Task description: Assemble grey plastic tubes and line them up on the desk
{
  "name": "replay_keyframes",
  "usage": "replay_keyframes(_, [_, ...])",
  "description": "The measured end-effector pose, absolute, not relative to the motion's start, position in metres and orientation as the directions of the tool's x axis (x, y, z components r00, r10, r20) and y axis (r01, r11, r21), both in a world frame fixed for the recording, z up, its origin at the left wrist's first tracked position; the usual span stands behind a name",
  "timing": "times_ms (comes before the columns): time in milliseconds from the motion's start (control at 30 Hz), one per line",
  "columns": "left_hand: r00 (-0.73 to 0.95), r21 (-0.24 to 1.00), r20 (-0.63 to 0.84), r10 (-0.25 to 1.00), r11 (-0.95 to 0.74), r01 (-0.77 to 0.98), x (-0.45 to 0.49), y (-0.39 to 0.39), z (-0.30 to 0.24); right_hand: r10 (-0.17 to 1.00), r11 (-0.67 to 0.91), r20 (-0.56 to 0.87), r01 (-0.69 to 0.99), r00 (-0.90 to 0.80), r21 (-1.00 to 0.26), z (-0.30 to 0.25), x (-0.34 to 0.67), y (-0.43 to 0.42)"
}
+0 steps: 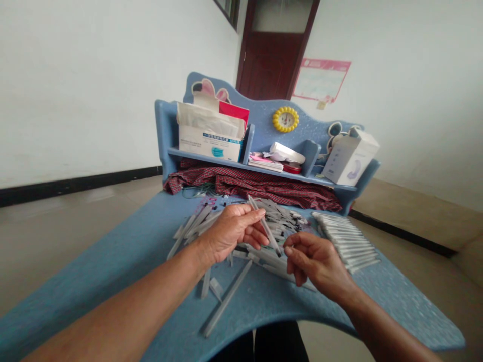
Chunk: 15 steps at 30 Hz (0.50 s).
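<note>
Between the thumb and fingers of my left hand [236, 229] is a slim clear pen [271, 236], tilted, with its dark end low and to the right. My right hand [317, 259] is beside that dark end, thumb and fingers pinched together. Whatever those fingertips may hold is too small to make out. Below both hands lie loose clear pen barrels [228, 299] and a heap of small grey and black pen parts [281, 213]. To the right of my right hand, several clear pens [350, 244] lie side by side in a neat row.
The blue desk [151, 226] has a curved front edge and a raised back shelf [241, 163]. On the shelf stand a mask box [209, 141], papers [266, 162] and a white box [349, 158]. A checked cloth [256, 186] is bunched beneath it.
</note>
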<state>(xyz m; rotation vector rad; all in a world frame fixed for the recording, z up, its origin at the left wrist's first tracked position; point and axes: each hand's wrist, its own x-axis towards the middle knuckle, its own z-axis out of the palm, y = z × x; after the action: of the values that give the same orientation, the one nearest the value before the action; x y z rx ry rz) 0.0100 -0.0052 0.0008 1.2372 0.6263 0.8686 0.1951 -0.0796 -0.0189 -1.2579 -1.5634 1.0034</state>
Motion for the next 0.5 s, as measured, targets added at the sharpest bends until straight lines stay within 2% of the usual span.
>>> replay_keyframes(100, [0.559, 0.978, 0.038, 0.828, 0.084, -0.190, 0.010, -0.005, 0.000, 0.948, 0.319, 0.283, 0.423, -0.146, -0.848, -0.023, 0.195, -0.080])
replay_keyframes(267, [0.600, 0.986, 0.008, 0.800, 0.094, -0.138, 0.010, -0.008, 0.002, 0.815, 0.562, 0.507, 0.596, -0.281, -0.573, -0.023, 0.193, -0.076])
replay_keyframes(367, [0.602, 0.992, -0.004, 0.799, 0.081, -0.101, 0.011, -0.010, 0.004, 0.722, 0.661, 0.575, 0.631, -0.386, -0.406, -0.018, 0.190, -0.074])
replay_keyframes(500, [0.584, 0.995, -0.019, 0.812, 0.070, -0.066, 0.012, -0.011, 0.006, 0.659, 0.694, 0.594, 0.677, -0.461, -0.245, -0.015, 0.185, -0.073])
